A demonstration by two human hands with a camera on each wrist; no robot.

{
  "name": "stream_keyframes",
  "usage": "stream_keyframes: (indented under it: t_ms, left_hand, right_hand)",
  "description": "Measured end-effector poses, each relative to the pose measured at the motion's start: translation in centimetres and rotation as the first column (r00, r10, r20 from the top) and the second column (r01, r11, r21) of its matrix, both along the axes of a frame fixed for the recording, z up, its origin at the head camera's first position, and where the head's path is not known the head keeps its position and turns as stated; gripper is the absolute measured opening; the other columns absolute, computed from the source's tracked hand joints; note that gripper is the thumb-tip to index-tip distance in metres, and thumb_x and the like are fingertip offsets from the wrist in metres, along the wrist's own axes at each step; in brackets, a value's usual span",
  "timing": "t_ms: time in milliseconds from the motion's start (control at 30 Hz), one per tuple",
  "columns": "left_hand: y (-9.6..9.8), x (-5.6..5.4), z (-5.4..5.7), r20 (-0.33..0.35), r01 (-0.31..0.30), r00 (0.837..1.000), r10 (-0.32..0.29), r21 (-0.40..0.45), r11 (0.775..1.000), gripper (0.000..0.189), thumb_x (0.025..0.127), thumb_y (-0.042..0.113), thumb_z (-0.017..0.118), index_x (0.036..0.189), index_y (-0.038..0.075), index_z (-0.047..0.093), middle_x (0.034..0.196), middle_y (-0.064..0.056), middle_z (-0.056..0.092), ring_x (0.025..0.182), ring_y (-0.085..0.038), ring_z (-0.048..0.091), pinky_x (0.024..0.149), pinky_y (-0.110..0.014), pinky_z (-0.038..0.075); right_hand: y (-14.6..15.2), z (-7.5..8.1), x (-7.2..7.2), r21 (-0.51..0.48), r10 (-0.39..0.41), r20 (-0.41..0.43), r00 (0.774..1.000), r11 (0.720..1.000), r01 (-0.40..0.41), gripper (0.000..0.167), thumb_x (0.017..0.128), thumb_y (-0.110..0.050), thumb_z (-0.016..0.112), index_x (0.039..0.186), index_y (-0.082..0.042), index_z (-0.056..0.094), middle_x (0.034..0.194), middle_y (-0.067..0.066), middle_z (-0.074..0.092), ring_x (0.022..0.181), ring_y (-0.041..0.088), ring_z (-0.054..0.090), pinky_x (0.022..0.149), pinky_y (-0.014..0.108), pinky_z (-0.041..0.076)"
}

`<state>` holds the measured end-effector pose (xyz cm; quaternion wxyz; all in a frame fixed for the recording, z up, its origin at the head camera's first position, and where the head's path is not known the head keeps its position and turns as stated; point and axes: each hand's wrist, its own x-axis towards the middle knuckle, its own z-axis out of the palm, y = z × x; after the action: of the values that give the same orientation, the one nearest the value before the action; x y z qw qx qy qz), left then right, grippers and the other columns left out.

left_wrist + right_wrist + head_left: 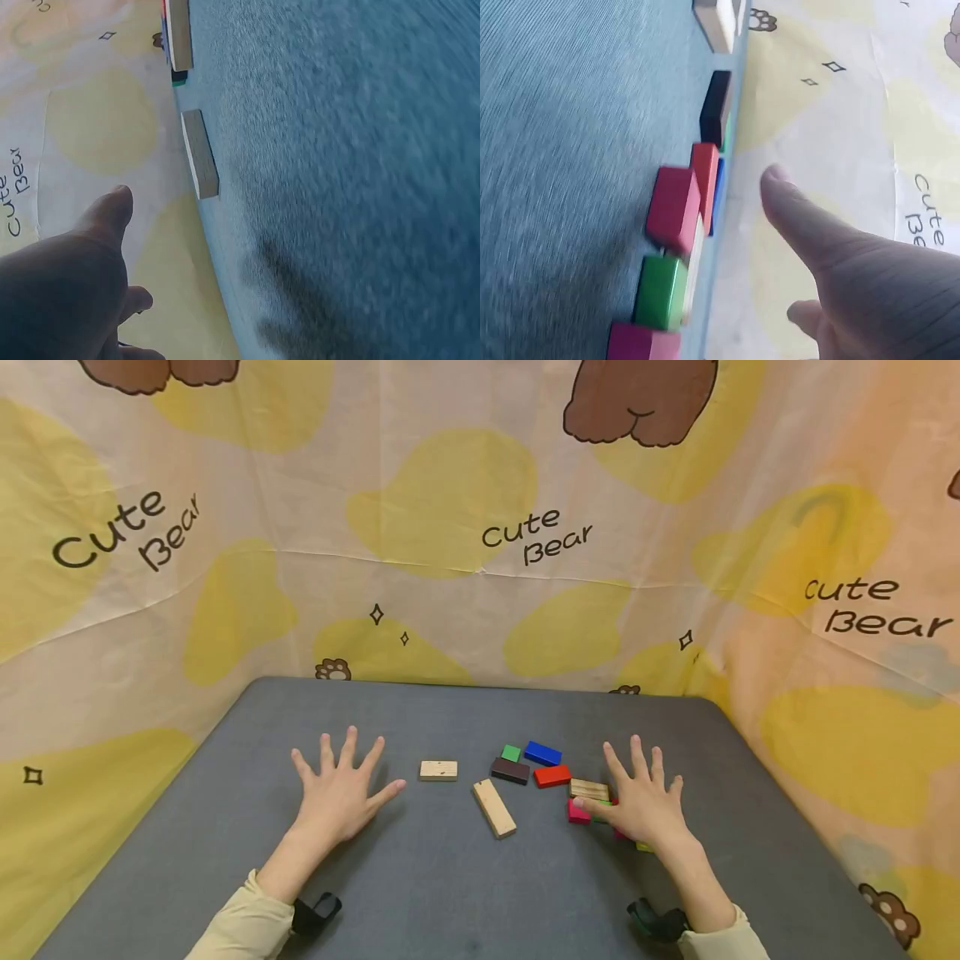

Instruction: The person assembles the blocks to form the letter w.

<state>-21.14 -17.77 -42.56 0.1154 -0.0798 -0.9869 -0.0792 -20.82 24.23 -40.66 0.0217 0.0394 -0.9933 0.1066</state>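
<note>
Both hands hover over a dark grey table with fingers spread and nothing held. My left hand point(339, 793) is left of a pale wooden block point(438, 771); its shadow falls on the tabletop. A longer pale wooden block point(494, 808) lies slanted mid-table. My right hand point(643, 802) hangs above the right-hand blocks and partly hides them. Around it lie a striped wooden block point(589, 789), a pink block point(578, 812), a green block point(661, 292) and a yellow block point(645, 847). Further left are red point(552, 776), blue point(543, 753), dark brown point(510, 771) and small green point(511, 752) blocks.
The grey tabletop point(450, 893) has rounded far corners. A printed cloth point(442, 502) with bears and lettering hangs behind it and along both sides. Black straps point(317, 914) sit at the wrists, beside light sleeves point(243, 922).
</note>
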Motion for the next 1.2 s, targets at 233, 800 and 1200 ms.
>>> stream_keyframes:
  t_ms: [233,800,1200]
  left_hand:
    - [0.8,-0.1,-0.6,0.01,0.023,1.0,-0.023,0.043,0.999,0.081,0.091,0.065,0.054,0.152,0.013,0.04,0.156,-0.028,0.023,0.137,-0.059,0.014,0.099,-0.079,0.0]
    - [1.8,-0.6,-1.0,-0.074,0.227,0.973,-0.217,0.193,0.955,0.069,0.087,0.036,0.076,0.146,0.01,0.05,0.152,-0.021,0.036,0.132,-0.047,0.037,0.102,-0.066,0.029]
    - [2.5,-3.1,-1.2,0.051,0.275,0.937,-0.345,0.502,0.82,0.07,0.084,0.023,0.081,0.145,0.007,0.049,0.146,-0.014,0.047,0.131,-0.038,0.042,0.103,-0.058,0.034]
  right_hand:
    - [-1.8,0.0,-0.4,0.013,0.052,-0.048,0.998,0.999,-0.051,0.106,0.076,-0.068,0.07,0.156,-0.013,0.029,0.159,0.027,0.01,0.139,0.057,0.006,0.098,0.08,0.008]
    - [-4.5,-1.1,-0.2,-0.426,0.271,-0.161,0.949,0.848,-0.314,0.083,0.072,-0.024,0.09,0.144,-0.014,0.051,0.147,0.01,0.045,0.132,0.035,0.043,0.097,0.058,0.043]
    - [-6.7,-2.1,-1.1,-0.725,0.406,-0.043,0.913,0.616,-0.308,0.068,0.078,-0.014,0.086,0.138,-0.009,0.056,0.129,0.017,0.057,0.111,0.036,0.057,0.09,0.051,0.05]
